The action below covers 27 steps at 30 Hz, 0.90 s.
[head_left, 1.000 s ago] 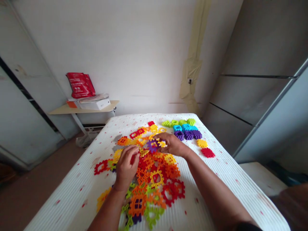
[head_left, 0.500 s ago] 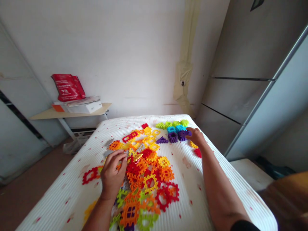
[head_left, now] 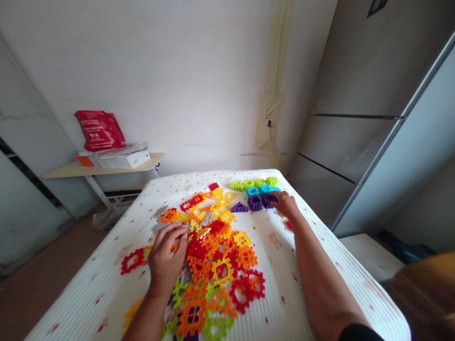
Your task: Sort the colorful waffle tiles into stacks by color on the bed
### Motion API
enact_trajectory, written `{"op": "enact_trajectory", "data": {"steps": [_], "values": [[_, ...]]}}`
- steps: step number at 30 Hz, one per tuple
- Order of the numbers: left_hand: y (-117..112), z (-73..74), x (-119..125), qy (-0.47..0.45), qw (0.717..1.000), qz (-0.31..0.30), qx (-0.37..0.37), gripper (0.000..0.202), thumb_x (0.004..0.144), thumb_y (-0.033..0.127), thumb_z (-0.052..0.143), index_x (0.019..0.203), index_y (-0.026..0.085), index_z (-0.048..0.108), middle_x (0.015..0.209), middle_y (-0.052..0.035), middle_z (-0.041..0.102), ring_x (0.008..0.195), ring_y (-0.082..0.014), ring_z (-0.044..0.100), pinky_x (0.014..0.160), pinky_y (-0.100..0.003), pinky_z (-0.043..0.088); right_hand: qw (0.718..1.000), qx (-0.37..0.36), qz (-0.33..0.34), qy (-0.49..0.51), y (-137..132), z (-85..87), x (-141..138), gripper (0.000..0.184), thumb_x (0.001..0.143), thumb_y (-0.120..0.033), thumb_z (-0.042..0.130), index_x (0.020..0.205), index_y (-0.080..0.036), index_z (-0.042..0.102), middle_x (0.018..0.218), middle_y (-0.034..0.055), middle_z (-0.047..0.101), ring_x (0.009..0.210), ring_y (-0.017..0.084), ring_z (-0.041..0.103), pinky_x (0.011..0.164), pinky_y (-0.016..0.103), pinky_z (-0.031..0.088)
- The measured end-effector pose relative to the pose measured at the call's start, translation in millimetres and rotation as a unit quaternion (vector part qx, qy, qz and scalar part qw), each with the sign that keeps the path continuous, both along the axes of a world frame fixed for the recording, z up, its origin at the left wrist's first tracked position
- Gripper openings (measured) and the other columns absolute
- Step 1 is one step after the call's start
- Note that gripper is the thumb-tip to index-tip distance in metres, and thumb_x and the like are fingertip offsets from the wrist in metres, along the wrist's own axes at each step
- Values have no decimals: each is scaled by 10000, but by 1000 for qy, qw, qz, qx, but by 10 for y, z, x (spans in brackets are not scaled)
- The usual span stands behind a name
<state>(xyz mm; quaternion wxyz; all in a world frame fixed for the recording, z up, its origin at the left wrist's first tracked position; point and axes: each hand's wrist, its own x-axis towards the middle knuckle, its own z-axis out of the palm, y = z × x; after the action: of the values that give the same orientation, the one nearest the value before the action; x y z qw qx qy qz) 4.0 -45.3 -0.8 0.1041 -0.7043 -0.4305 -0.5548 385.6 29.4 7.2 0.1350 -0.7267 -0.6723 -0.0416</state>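
A heap of interlocking plastic tiles [head_left: 213, 255] in red, orange, yellow and green lies on the white ribbed mattress [head_left: 106, 293]. My left hand [head_left: 165, 263] rests on the heap's left side, fingers curled over the tiles. My right hand [head_left: 286, 204] reaches to the far right and touches the purple tiles [head_left: 261, 201] in a sorted group. Behind them stand blue tiles [head_left: 261, 190] and lime green tiles [head_left: 254, 183]. A lone purple triangle tile [head_left: 239, 207] lies just left of the group. The right fingertips are partly hidden by the hand.
A small wooden side table [head_left: 103, 168] with a red bag [head_left: 99, 129] and a white box [head_left: 124, 158] stands at the wall on the left. Grey cabinet doors [head_left: 373, 142] rise on the right. A red tile [head_left: 133, 259] lies apart on the left.
My right hand carried a purple tile from the heap's middle to the sorted purple group at the far right. The left hand stayed on the heap. The camera view shifted right.
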Motion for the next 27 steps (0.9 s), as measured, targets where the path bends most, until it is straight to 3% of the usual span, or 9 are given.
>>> {"op": "enact_trajectory", "data": {"steps": [13,19,23,27], "values": [[23,-29,-20,-1,1000,-1,6,115,781,124,579,864,177,639,952,-57,624,892,-167,604,848,-316,481,1000,-4,-21,-23,62,-45,-55,432,827,-201,457,1250,-249,532,1188,66,629,1089,224,556,845,329,390],[13,-15,-63,-25,1000,5,-10,113,784,147,567,858,183,645,950,-51,627,893,-159,606,837,-306,486,998,60,-9,-20,43,14,-61,426,813,-216,489,1233,-211,560,1113,114,657,1048,266,582,844,390,425],[0,-1,-193,-77,995,19,-53,106,793,186,548,827,184,648,900,-37,646,865,-153,613,802,-291,493,989,118,44,71,75,121,-72,393,769,-227,548,1157,-194,610,1024,86,692,896,221,647,782,323,481],[-81,-63,-410,-138,982,50,-122,120,787,249,561,829,187,655,817,-12,657,757,-136,614,709,-259,495,965,116,149,180,63,251,-146,331,735,-231,568,1053,-191,647,917,50,714,767,182,674,702,275,515]]}}
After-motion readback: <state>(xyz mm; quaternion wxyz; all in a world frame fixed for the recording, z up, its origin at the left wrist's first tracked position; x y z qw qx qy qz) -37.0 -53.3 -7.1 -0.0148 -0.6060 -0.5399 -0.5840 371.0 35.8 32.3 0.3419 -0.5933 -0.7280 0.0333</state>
